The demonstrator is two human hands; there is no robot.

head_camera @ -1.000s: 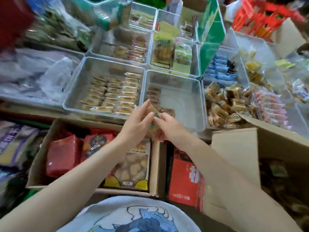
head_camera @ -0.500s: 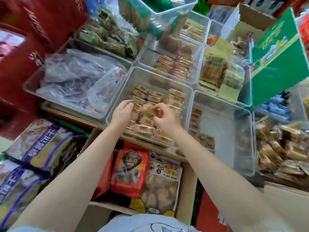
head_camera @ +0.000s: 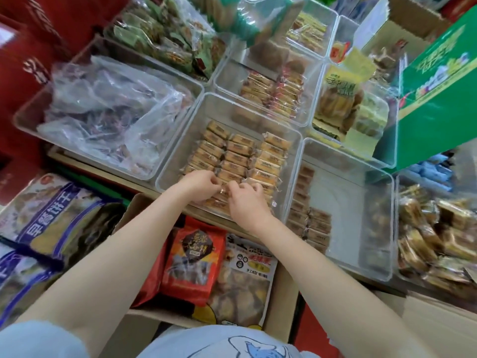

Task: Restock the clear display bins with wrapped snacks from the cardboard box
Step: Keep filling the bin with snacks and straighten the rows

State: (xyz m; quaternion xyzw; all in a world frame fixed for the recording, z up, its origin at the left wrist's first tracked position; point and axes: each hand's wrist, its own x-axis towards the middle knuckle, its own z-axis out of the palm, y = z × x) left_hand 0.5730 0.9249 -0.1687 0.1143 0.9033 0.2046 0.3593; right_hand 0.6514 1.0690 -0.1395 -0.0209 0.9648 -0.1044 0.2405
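A clear display bin (head_camera: 180, 140) in the middle holds three rows of tan wrapped snacks (head_camera: 240, 156). Both hands reach over its near edge. My left hand (head_camera: 198, 186) and my right hand (head_camera: 246, 200) pinch one wrapped snack (head_camera: 224, 190) between them, low against the front row. Below the shelf a cardboard box (head_camera: 282, 288) stands open with a red bag (head_camera: 193, 264) and a clear bag of round biscuits (head_camera: 242, 285) inside.
To the right, a clear bin (head_camera: 361, 202) holds one column of dark wrapped bars. On the left, a bin of loose clear plastic bags (head_camera: 103, 107). A green carton (head_camera: 436, 89) rises at the right. Big blue snack bags (head_camera: 51, 218) lie lower left.
Both hands moved from above the cardboard box up and forward into the middle bin, carrying the wrapped snack down to the front row. The view swung left.
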